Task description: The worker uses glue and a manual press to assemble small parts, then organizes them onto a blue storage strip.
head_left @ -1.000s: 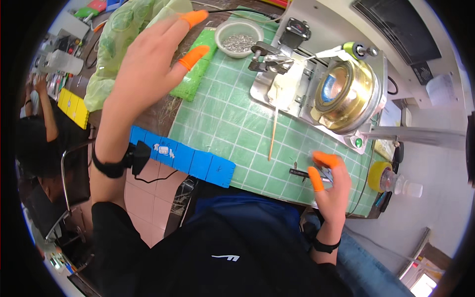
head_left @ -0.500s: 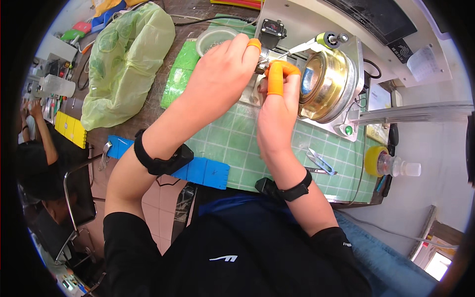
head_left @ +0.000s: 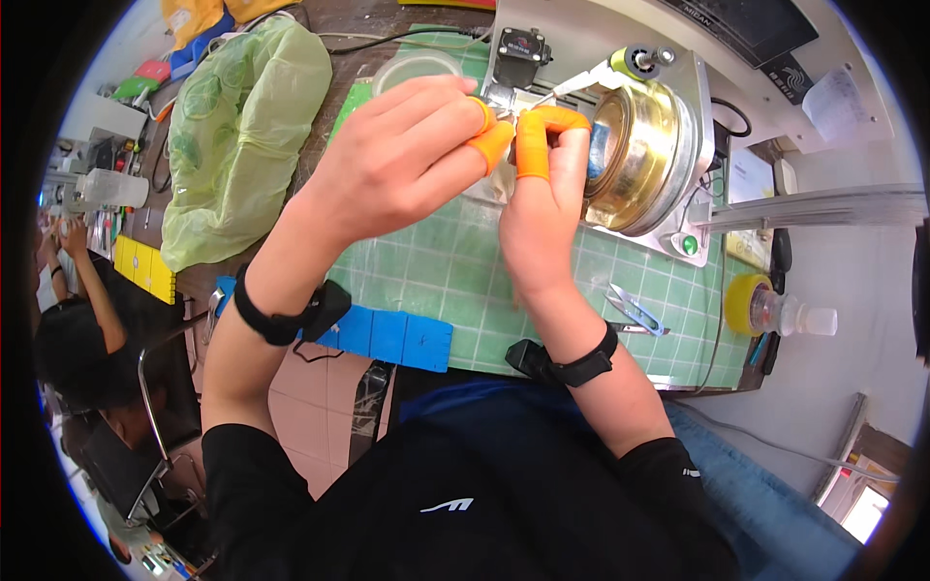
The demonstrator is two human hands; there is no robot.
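My left hand [head_left: 392, 165] is closed in a pinch, with orange finger cots on its thumb and index finger. Close beside it, my right hand [head_left: 542, 218] is also pinched, with orange cots on its fingers. The fingertips almost meet at the small metal fixture [head_left: 501, 97] on the front of a white bench machine [head_left: 697, 107]. What they pinch is too small to make out. Just right of my right hand is a round brass-coloured drum [head_left: 635, 169], with a green-and-black pen-like tool [head_left: 635, 63] slanting above it. Behind my left hand stands a clear round tub [head_left: 417, 66], partly hidden.
A green gridded mat [head_left: 436, 281] covers the bench. Blue-handled thread snips [head_left: 635, 310] lie on it at the right, near a yellow tape roll [head_left: 746, 303]. Blue blocks [head_left: 387, 334] line the front edge. A pale green bag [head_left: 242, 136] lies left. Another person's arm [head_left: 97, 290] shows far left.
My left hand has turned over and come down slightly, so its thumb and index cots now show beside the right fingertips. The right hand stays near the fixture. The view has shifted slightly.
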